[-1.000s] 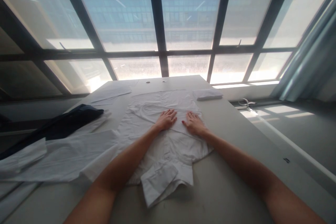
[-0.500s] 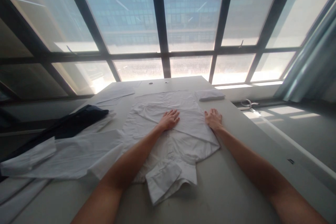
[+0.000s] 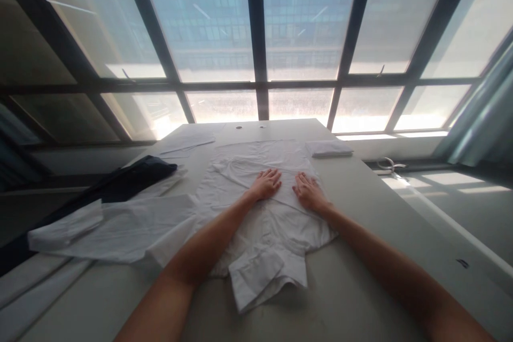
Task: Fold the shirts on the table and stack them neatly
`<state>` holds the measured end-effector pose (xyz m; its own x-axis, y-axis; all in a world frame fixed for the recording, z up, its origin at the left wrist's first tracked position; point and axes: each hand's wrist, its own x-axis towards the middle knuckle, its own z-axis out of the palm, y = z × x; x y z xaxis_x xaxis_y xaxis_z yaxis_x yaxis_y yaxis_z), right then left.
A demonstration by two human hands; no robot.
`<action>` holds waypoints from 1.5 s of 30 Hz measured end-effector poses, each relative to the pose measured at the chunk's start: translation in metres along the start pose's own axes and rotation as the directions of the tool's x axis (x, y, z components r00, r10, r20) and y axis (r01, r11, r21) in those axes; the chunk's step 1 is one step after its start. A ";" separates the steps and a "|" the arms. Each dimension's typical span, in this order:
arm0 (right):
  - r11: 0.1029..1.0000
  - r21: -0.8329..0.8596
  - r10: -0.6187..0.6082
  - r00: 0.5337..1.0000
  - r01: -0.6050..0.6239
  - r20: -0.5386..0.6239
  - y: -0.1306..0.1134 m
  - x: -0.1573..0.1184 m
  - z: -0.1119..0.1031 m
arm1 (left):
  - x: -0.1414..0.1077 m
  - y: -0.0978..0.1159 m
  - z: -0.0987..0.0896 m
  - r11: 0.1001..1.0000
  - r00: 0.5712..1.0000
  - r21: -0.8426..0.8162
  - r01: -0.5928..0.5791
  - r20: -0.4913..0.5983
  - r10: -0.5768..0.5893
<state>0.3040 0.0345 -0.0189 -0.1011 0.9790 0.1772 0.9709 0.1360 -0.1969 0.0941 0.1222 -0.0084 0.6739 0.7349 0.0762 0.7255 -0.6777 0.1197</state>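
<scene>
A white shirt (image 3: pixel 256 224) lies spread on the table, with wrinkles across its middle. One sleeve stretches out to the left, and the other is folded over so its cuff points toward me at the near edge. My left hand (image 3: pixel 267 184) rests flat on the middle of the shirt, fingers out. Just to its right, my right hand (image 3: pixel 308 191) also lies flat on the cloth, fingers extended. Neither hand grips the fabric.
The pale table (image 3: pixel 360 278) carries a folded white cloth (image 3: pixel 328 148) at the back right and white sheets (image 3: pixel 186 142) at the back left. Dark clothing (image 3: pixel 132 176) and more white cloth lie along the left. Large windows rise behind; a curtain (image 3: pixel 476 112) hangs right.
My right hand has moved left from the shirt's right edge onto its body, closer to my left hand. My left hand stays on the cloth. The view has shifted slightly.
</scene>
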 end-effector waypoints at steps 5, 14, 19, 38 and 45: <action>0.998 -0.065 -0.020 0.997 0.025 0.077 -0.002 -0.003 0.003 | -0.008 0.018 -0.001 0.956 0.955 -0.055 -0.287 0.068 0.290; 0.991 -0.129 -0.023 0.998 0.031 0.066 -0.002 -0.004 0.007 | 0.001 -0.033 -0.006 0.999 0.995 0.002 -0.048 0.092 0.047; 0.990 -0.136 -0.021 0.998 0.029 0.061 -0.002 -0.005 0.009 | -0.001 -0.109 -0.023 0.947 0.947 0.056 0.316 0.037 -0.319; 0.989 -0.020 -0.142 0.981 0.146 0.134 -0.005 -0.010 0.000 | 0.011 -0.130 -0.016 0.708 0.705 -0.010 0.706 -0.084 -0.704; 0.977 -0.112 0.184 0.983 -0.181 0.019 -0.007 -0.012 -0.005 | 0.012 -0.130 -0.015 0.605 0.594 -0.034 0.795 -0.156 -0.789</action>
<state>0.2993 0.0210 -0.0143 0.0755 0.9900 0.1195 0.9913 -0.0615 -0.1165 0.0056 0.2198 -0.0087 -0.1940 0.9754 0.1050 0.9703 0.1750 0.1670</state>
